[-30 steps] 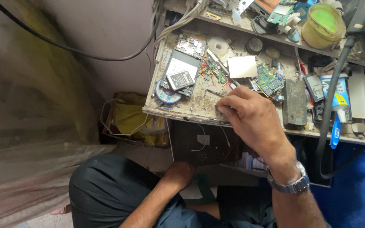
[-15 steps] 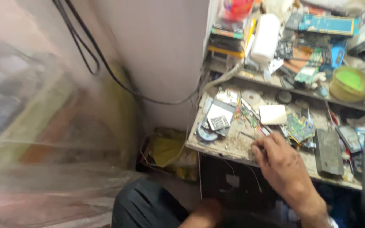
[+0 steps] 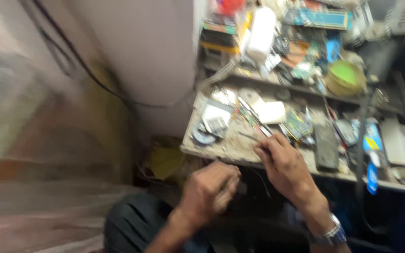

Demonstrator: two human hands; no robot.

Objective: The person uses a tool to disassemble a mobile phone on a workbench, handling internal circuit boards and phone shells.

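Two hands now: our left hand (image 3: 210, 189) came up curled shut, our right hand (image 3: 284, 166) still pinches something thin on the messy table (image 3: 226, 147).

A thin metal tool (image 3: 251, 137), maybe tweezers, lies near the front edge of the bench (image 3: 221, 149), slanting up and left from the right hand (image 3: 284, 164), whose fingertips rest on its near end. Blur hides whether it is pinched. A green circuit board (image 3: 297, 125) lies flat just behind that hand, mid-bench. The left hand (image 3: 210, 187) hangs curled below the front edge, off the bench; whatever it may hold cannot be made out.
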